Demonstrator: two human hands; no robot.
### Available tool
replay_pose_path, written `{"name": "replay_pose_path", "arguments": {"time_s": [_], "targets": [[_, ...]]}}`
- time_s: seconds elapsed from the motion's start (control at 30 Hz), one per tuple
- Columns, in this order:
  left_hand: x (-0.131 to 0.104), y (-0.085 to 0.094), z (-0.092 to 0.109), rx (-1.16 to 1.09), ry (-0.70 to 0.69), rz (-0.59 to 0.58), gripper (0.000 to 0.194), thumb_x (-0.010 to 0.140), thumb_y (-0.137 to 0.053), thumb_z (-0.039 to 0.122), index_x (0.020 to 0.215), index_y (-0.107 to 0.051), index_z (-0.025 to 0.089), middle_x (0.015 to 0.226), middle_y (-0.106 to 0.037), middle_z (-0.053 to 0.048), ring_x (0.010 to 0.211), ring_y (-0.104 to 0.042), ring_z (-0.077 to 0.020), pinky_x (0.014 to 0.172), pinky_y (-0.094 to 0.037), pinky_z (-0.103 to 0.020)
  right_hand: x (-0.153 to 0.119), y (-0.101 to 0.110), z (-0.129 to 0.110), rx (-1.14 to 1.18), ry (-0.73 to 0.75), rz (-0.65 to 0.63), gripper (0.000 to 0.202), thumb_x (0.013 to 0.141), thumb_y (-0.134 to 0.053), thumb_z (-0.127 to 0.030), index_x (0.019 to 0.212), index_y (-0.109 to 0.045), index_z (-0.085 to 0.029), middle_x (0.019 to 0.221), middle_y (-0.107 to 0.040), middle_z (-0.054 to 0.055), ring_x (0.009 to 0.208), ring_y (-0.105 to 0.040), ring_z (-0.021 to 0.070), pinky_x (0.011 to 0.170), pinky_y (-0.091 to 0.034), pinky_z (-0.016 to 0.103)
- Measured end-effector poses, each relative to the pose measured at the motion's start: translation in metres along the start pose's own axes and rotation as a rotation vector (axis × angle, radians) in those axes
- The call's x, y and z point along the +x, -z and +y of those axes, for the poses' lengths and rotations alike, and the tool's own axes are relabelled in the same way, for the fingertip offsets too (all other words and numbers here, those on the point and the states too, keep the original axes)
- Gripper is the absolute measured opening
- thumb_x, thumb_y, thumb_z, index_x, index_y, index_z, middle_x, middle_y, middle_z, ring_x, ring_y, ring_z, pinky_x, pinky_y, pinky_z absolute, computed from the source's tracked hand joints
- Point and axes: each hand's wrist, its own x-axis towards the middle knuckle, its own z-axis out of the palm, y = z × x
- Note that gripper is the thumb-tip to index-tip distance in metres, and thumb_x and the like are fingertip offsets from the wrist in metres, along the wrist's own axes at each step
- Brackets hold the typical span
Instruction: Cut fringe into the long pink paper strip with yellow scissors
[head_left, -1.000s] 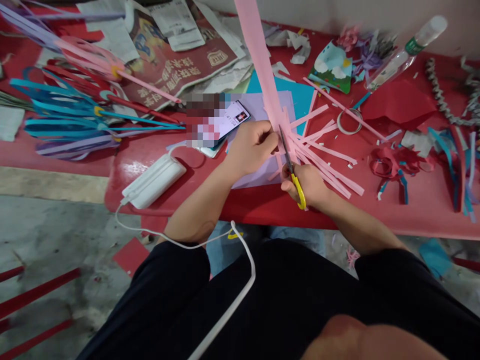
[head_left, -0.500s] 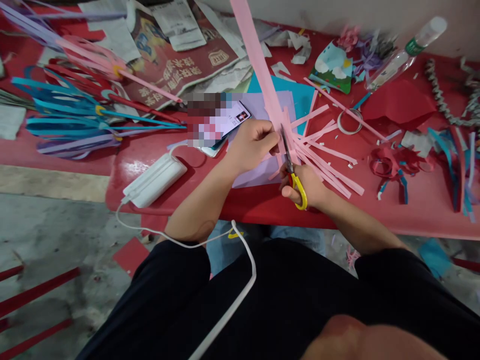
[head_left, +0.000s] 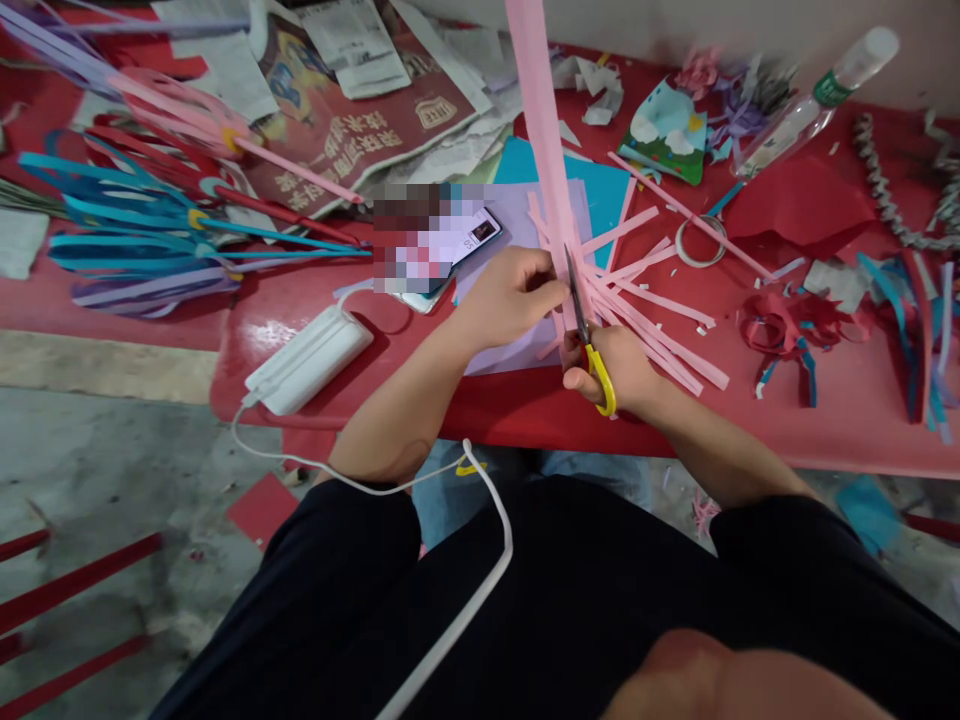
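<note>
Cluttered red tabletop point(head_left: 832, 432), long pink paper strip point(head_left: 548, 140) above lilac sheets point(head_left: 517, 353)

The left hand point(head_left: 525, 290) pinches the strip's edge; the right hand point(head_left: 624, 365) wraps the yellow-handled scissors point(head_left: 595, 364), blades at the paper. For a clean cut, keeping the strip taut, aligning blades lengthwise and holding left fingertips aside should help.

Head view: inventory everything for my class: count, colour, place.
Scissors: one, yellow handles, centre.
Wide strip: one, pink, centre.
Narrow strips: several, pink, right of scissors.
Sheets: several, purple, blue, beneath strips.
Phone: one, pale screen, left of strips.
Box: one, white, front left.
Bottle: one, clear, back right.
Scraps: many, mixed colours, right.
Newspapers: several, red, white, back left.
Looped bundles: several, mixed colours, left.
Table: count unclear, red, underneath.
Left grip: one, bare, on wide strip.
Right grip: one, bare, on scissors.
</note>
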Motion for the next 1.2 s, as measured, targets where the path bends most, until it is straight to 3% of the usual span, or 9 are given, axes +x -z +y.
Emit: {"name": "replay_pose_path", "arguments": {"time_s": [0.17,0.33,0.53,0.77,0.97,1.2], "targets": [[0.0055,0.0026,0.0025,-0.094,0.009,0.072,0.038,0.103,-0.068,0.018,0.066,-0.060,0.021,0.063,-0.065,-0.001,0.061,-0.065,-0.0158,0.059,-0.053,-0.029,-0.0009,-0.0021,-0.0005,-0.048,0.013,-0.008,0.116,0.076,-0.013,-0.122,0.084,-0.069,-0.021,0.078,-0.076,0.010,0.065,-0.068,0.0235,0.069,-0.045,0.039],[0.0038,0.0036,0.0059,-0.029,-0.020,0.093,0.039,0.104,-0.066,0.018,0.066,-0.059,0.021,0.065,-0.065,-0.002,0.062,-0.062,-0.0163,0.059,-0.049,-0.032,-0.0001,-0.0022,-0.0001,-0.058,0.011,-0.025,0.115,0.077,-0.011,-0.121,0.081,-0.067,-0.021,0.080,-0.075,0.011,0.067,-0.067,0.0243,0.070,-0.043,0.040],[0.0032,0.0061,0.0018,0.057,-0.061,0.095,0.042,0.105,-0.067,0.017,0.065,-0.055,0.022,0.064,-0.063,-0.001,0.060,-0.059,-0.0172,0.059,-0.043,-0.035,-0.0001,-0.0009,-0.0055,-0.016,-0.065,0.010,0.108,0.078,-0.018,-0.121,0.086,-0.062,-0.023,0.071,-0.067,0.006,0.062,-0.059,0.0209,0.067,-0.039,0.037],[0.0022,0.0076,0.0043,0.065,-0.042,0.134,0.043,0.105,-0.068,0.023,0.063,-0.056,0.022,0.063,-0.063,-0.001,0.060,-0.059,-0.0170,0.060,-0.044,-0.034,0.0008,-0.0019,-0.0094,0.149,-0.076,0.039,0.099,0.079,-0.027,-0.119,0.082,-0.057,-0.024,0.067,-0.063,0.004,0.060,-0.057,0.0193,0.066,-0.042,0.035],[0.0023,0.0055,0.0052,0.015,-0.022,0.136,0.042,0.104,-0.069,0.028,0.063,-0.060,0.022,0.062,-0.064,-0.002,0.060,-0.062,-0.0162,0.057,-0.046,-0.031,0.0015,-0.0046,-0.0088,0.113,-0.084,0.054,0.101,0.084,-0.022,-0.117,0.085,-0.060,-0.024,0.070,-0.067,0.006,0.060,-0.060,0.0200,0.065,-0.041,0.035],[0.0031,0.0052,0.0061,0.007,-0.018,0.110,0.044,0.105,-0.071,0.024,0.062,-0.059,0.021,0.062,-0.066,-0.002,0.063,-0.066,-0.0166,0.061,-0.053,-0.031,0.0023,-0.0058,-0.0023,0.122,-0.004,-0.039,0.109,0.072,-0.028,-0.124,0.081,-0.065,-0.022,0.066,-0.070,0.008,0.064,-0.069,0.0241,0.069,-0.049,0.037]]}}
